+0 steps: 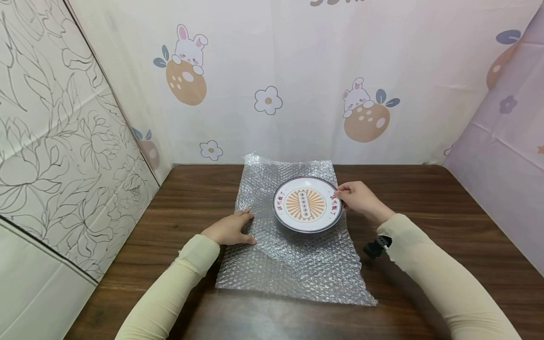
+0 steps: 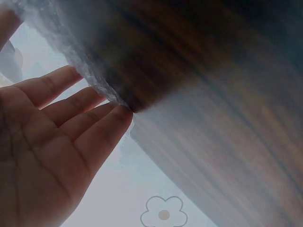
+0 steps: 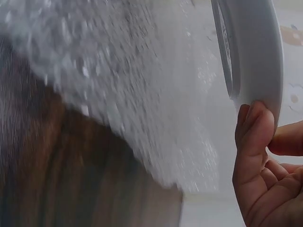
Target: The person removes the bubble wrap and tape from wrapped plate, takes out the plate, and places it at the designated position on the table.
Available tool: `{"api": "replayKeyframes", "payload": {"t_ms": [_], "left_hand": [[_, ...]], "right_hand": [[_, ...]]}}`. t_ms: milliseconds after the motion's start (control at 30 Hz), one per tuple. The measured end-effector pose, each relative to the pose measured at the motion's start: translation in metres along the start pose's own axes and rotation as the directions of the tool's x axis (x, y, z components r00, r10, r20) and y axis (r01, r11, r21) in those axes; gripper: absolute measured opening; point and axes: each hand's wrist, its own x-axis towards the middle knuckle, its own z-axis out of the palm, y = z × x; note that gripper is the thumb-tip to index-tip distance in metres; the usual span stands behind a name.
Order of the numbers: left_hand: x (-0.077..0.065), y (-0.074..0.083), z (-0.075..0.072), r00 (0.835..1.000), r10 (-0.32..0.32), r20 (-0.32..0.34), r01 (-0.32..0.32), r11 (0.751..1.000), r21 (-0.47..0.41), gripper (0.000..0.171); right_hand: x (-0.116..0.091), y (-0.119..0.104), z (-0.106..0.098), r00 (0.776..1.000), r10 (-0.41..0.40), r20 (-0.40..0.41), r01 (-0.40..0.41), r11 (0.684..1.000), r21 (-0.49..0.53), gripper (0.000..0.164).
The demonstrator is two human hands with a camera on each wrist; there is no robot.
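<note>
A white plate (image 1: 307, 200) with a dark rim, red characters and an orange ray pattern is over a sheet of bubble wrap (image 1: 255, 189). My right hand (image 1: 361, 200) pinches the plate's right rim between thumb and fingers. From the right wrist view, the plate's underside (image 3: 258, 61) and foot ring show, standing off from the wrap. My left hand (image 1: 229, 229) lies at the wrap's left edge, thumb and fingers spread. In the left wrist view its fairly straight fingers (image 2: 102, 135) touch that edge, palm in sight.
Under the wrap is a dark brown wooden table (image 1: 191, 189). A white curtain (image 1: 297, 56) printed with rabbits and flowers hangs behind it, and a flower-patterned panel (image 1: 63, 141) stands at the left. A black strap piece (image 1: 376, 246) hangs at my right wrist.
</note>
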Motion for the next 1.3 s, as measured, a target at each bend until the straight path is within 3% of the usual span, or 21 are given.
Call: {"api": "replayKeyframes", "payload": {"t_ms": [767, 1300], "left_hand": [[-0.002, 0.002, -0.001, 1.000, 0.002, 0.012, -0.001, 1.000, -0.015, 0.084], [-0.002, 0.003, -0.001, 1.000, -0.011, 0.013, 0.011, 1.000, -0.018, 0.084]], "right_hand": [[-0.032, 0.049, -0.070, 0.988, 0.060, -0.144, -0.071, 0.995, -0.074, 0.049], [-0.040, 0.095, -0.103, 0.975, 0.164, -0.153, -0.177, 0.981, -0.075, 0.056]]}}
